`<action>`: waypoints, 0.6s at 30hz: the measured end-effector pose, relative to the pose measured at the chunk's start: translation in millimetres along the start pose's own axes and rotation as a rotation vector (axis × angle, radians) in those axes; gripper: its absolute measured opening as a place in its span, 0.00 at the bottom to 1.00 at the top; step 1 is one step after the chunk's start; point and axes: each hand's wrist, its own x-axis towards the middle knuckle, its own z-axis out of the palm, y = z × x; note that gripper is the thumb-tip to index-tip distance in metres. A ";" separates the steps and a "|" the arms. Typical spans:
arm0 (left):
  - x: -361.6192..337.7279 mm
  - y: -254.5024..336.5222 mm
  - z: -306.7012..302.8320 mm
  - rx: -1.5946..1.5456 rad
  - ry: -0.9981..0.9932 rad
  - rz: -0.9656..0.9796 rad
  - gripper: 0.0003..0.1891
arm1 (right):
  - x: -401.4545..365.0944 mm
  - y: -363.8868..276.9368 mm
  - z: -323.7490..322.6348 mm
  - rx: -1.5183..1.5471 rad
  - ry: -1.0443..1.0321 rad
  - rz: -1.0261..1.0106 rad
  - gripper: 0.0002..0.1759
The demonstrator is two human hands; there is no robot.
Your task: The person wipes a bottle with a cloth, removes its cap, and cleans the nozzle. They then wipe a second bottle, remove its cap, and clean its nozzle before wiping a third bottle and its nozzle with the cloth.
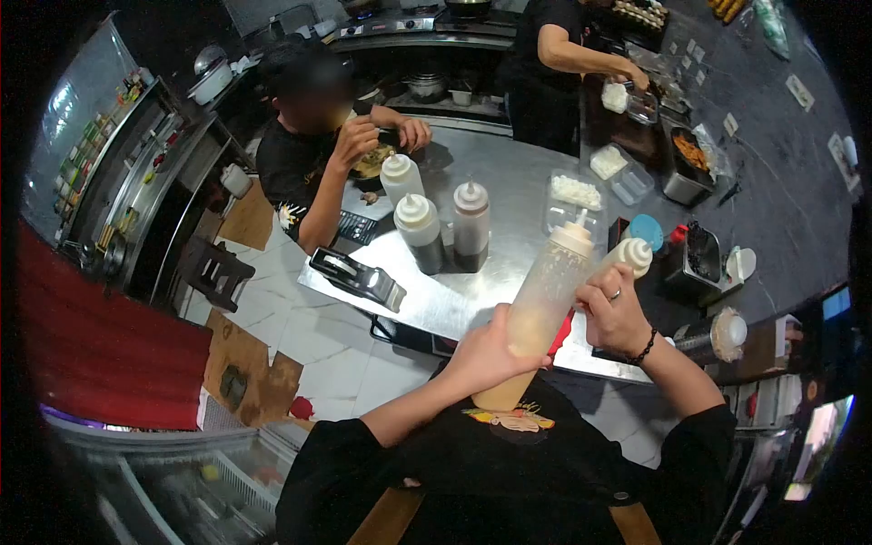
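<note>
My left hand is wrapped around a large clear squeeze bottle with a cream nozzle cap. It leans to the right in front of my apron, with pale orange sauce in its lower part. My right hand is closed around a second squeeze bottle with a whitish cap, whose body is mostly hidden. Something red shows between the two hands. On the steel table stand a dark-filled squeeze bottle, a brownish one and a pale one.
A tape dispenser sits at the table's near left edge. Clear containers of rice stand at the right, beside metal pans. One person sits across the table over a bowl; another person's arm reaches over containers behind.
</note>
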 end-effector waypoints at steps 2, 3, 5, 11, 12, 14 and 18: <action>-1.6 0.7 -4.3 0.010 0.008 0.025 0.45 | 2.8 -5.4 -3.2 0.016 0.063 0.023 0.18; -1.1 1.3 -5.4 0.023 0.008 0.036 0.45 | 8.1 -7.8 -7.3 0.002 0.068 0.037 0.20; 0.3 1.6 -7.9 0.047 0.013 0.055 0.45 | 23.6 -10.6 -21.1 -0.024 0.079 0.059 0.24; 7.9 -5.0 -19.3 0.034 -0.017 0.060 0.43 | 34.7 -12.0 -27.3 -0.095 -0.061 0.021 0.23; 8.8 -5.9 -21.7 0.023 -0.028 0.061 0.43 | 36.7 -12.6 -27.6 -0.117 -0.081 0.011 0.22; 11.1 -8.1 -25.5 0.001 -0.048 0.059 0.43 | 37.8 -12.0 -25.8 -0.116 -0.078 0.026 0.21; 14.6 -10.4 -35.0 0.036 -0.064 0.076 0.43 | 50.4 -16.4 -23.4 -0.170 -0.073 -0.001 0.18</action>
